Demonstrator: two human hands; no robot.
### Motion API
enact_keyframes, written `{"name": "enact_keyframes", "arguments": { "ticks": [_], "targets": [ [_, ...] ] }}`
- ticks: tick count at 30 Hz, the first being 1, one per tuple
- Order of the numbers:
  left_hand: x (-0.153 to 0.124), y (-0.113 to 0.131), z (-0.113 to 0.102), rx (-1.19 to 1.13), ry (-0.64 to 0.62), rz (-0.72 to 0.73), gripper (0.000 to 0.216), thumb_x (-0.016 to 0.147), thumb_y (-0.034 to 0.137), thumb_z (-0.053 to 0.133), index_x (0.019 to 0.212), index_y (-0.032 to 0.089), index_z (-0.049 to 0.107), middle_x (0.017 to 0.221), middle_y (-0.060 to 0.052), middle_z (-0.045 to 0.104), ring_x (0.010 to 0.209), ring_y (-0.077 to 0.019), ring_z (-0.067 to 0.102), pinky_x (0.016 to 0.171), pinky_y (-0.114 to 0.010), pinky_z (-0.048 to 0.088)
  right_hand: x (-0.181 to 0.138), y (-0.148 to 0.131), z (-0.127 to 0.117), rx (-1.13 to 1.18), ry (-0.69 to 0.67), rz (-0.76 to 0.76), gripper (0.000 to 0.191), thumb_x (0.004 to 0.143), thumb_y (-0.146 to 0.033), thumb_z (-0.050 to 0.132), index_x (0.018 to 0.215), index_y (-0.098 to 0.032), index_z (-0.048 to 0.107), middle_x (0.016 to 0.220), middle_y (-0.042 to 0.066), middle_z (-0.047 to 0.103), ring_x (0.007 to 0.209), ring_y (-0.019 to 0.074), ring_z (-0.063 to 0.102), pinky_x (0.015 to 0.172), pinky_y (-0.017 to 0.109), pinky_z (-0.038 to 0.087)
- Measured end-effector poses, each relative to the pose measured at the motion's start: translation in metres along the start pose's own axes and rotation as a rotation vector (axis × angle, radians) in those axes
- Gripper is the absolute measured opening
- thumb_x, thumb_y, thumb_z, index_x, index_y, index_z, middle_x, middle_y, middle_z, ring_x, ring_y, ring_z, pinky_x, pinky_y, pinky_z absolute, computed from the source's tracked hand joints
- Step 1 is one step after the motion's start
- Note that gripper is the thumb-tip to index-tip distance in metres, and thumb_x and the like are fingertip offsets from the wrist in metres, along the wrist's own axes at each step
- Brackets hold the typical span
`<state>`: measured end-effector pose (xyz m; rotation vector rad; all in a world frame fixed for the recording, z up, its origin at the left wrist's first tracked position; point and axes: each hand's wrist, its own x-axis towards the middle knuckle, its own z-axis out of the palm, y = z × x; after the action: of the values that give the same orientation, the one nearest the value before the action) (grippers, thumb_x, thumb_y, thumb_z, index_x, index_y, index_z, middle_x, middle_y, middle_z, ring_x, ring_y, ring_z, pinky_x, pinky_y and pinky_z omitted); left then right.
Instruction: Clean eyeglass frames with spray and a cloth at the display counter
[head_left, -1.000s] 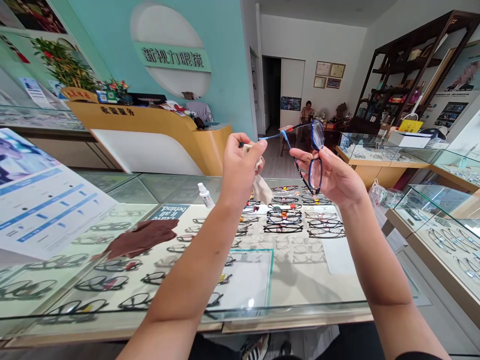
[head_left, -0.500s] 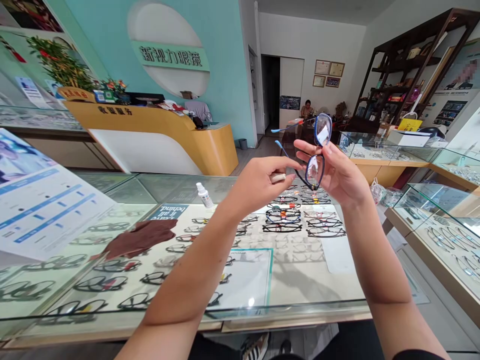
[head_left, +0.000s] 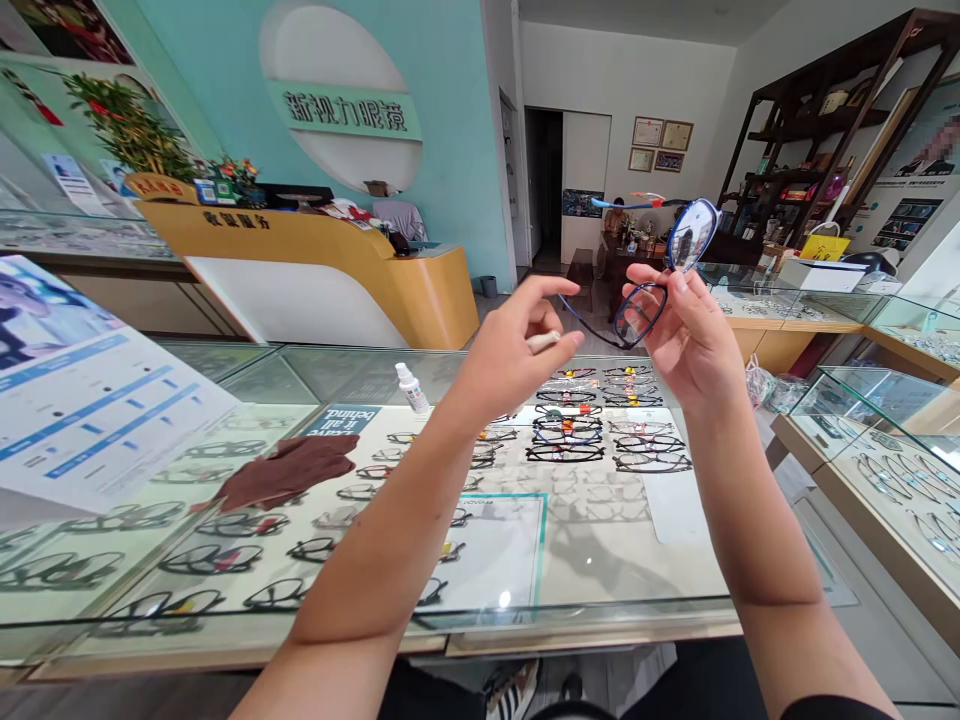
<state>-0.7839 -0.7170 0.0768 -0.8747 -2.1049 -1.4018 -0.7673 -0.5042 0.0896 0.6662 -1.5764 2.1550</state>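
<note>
In my right hand [head_left: 690, 340] is a pair of eyeglasses [head_left: 691, 235] with a dark blue frame, pinched between thumb and fingers near the bridge. The glasses are tilted, one lens above the other, and their light-blue-tipped temple arms point left. My left hand [head_left: 517, 350] hovers just left of the glasses, apart from them. Its index finger stretches out while the other fingers curl round a small white object [head_left: 543, 342], whose kind I cannot make out. Below both hands, rows of eyeglasses [head_left: 566, 437] lie at the glass counter [head_left: 600, 570].
A white spray bottle [head_left: 411, 388] stands on the counter, left of my left hand. Nearby lies a brown cloth [head_left: 289, 470]. A printed card stand [head_left: 105, 400] rises at the left. More glass display cases [head_left: 885, 470] stand at the right. A person [head_left: 615, 218] sits at the back.
My right hand has turned the glasses and raised their upper lens to the right. My left hand has drawn away from the lower lens, still holding the white object.
</note>
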Motion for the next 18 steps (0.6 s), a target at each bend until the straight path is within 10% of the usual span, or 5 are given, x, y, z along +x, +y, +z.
{"name": "enact_keyframes", "arguments": {
  "ticks": [9,18],
  "targets": [
    [0.011,-0.053,-0.086,0.508,0.438,-0.425,0.043,0.089,0.032,0.08,0.125,0.026,0.057,0.112,-0.008,0.065,0.108,-0.0313,0.069,0.104,-0.049,0.055,-0.001,-0.004,-0.002,-0.014,-0.023,-0.024,0.039,0.087,-0.053,0.088,0.088,-0.026,0.061,0.115,-0.001,0.079,0.1,0.013,0.076,0.084,0.025,0.065],
    [0.013,-0.117,-0.12,0.852,0.081,-1.112,0.077,0.075,0.059,0.088,0.138,0.023,0.062,0.161,-0.024,0.044,0.149,-0.0438,0.05,0.114,-0.053,0.051,-0.002,-0.004,-0.006,-0.006,-0.061,-0.047,0.036,0.086,-0.05,0.092,0.088,-0.027,0.064,0.109,-0.001,0.078,0.093,0.0122,0.074,0.081,0.024,0.065]
  ]
}}
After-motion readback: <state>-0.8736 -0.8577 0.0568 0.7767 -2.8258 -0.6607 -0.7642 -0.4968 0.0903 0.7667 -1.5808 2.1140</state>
